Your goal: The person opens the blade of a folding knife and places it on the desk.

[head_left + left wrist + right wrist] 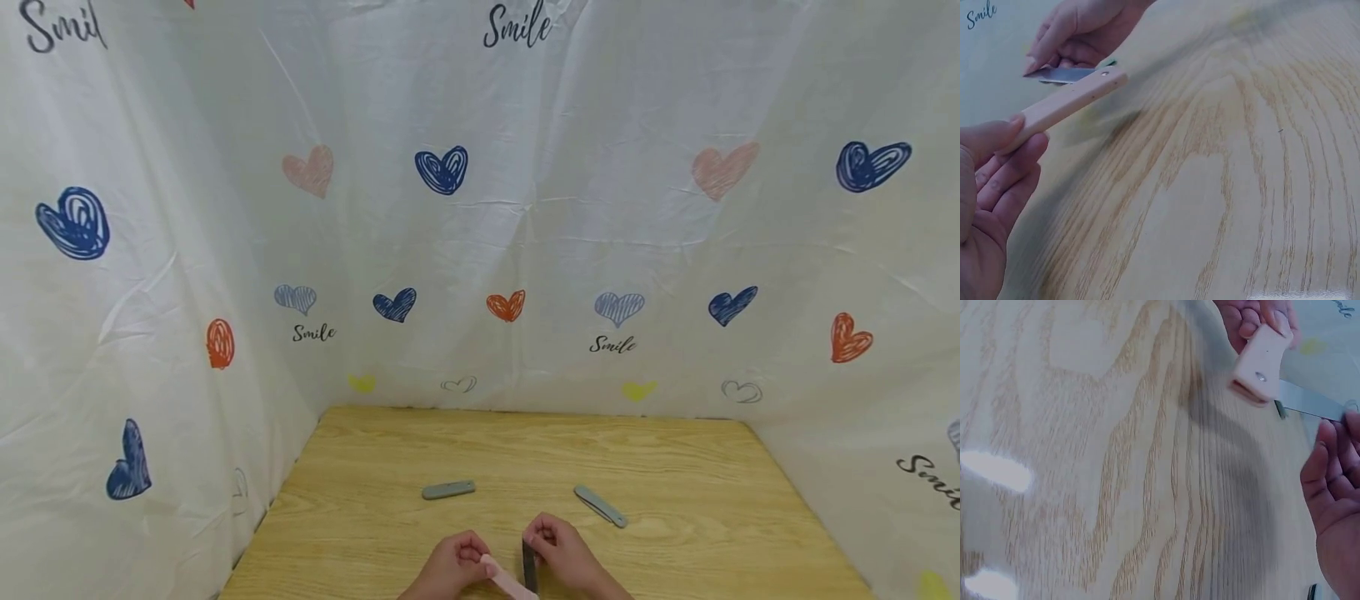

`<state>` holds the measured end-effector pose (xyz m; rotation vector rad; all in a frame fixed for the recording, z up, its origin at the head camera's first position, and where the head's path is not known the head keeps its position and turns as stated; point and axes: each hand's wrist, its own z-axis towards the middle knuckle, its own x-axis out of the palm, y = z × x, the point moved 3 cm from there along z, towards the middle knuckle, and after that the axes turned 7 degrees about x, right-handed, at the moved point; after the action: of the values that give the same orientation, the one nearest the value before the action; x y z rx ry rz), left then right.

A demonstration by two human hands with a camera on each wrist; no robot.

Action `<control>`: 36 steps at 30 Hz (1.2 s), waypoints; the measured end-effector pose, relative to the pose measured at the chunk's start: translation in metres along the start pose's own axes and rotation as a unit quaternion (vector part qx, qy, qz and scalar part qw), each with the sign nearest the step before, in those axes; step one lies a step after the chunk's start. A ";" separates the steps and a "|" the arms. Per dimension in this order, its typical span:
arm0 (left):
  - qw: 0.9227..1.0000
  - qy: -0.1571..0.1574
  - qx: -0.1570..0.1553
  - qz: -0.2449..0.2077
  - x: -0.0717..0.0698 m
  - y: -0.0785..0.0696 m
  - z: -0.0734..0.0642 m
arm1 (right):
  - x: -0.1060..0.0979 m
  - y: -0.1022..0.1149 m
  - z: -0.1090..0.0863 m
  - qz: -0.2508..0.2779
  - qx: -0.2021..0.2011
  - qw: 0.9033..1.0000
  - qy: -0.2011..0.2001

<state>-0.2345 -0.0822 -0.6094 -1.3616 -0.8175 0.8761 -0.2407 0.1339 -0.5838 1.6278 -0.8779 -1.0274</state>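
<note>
A folding knife with a pink handle (1069, 107) is held up over the table, its metal blade (1310, 400) swung partly out at an angle. My left hand (453, 567) grips the handle's far end between thumb and fingers. With thumb and fingertips, my right hand (566, 554) pinches the blade near its tip. The right wrist view shows a slot in the handle's end and a round rivet (1261, 377) beside it. In the head view the bottom edge cuts off the pivot end.
Two grey folded knives lie on the wooden table (360, 533), one grey knife (448, 490) beyond my left hand, the other grey knife (601, 507) beyond my right. A white curtain (555, 242) printed with hearts hangs around the table's back and sides.
</note>
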 end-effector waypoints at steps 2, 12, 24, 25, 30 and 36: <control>1.000 -0.030 0.007 0.000 -0.004 0.000 0.000 | -0.005 -0.002 0.001 0.016 0.009 0.999 -0.036; 0.985 -0.146 0.028 -0.089 -0.014 0.000 0.002 | -0.021 -0.012 0.000 0.123 0.013 0.981 -0.148; 0.959 -0.233 0.011 -0.162 -0.005 -0.006 0.013 | -0.021 -0.020 -0.009 0.217 0.014 0.953 -0.211; 0.956 -0.242 0.011 -0.163 -0.003 -0.007 0.015 | -0.020 -0.020 -0.010 0.226 0.015 0.949 -0.222; 0.941 -0.287 0.011 -0.181 0.005 -0.008 0.021 | -0.016 -0.017 -0.011 0.281 0.029 0.922 -0.264; 0.928 -0.321 0.004 -0.188 0.011 -0.006 0.023 | -0.010 -0.020 -0.012 0.326 0.034 0.897 -0.295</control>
<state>-0.2495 -0.0622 -0.6025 -0.8530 -1.5179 1.0227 -0.2320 0.1524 -0.5992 0.9280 -1.7380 -1.0024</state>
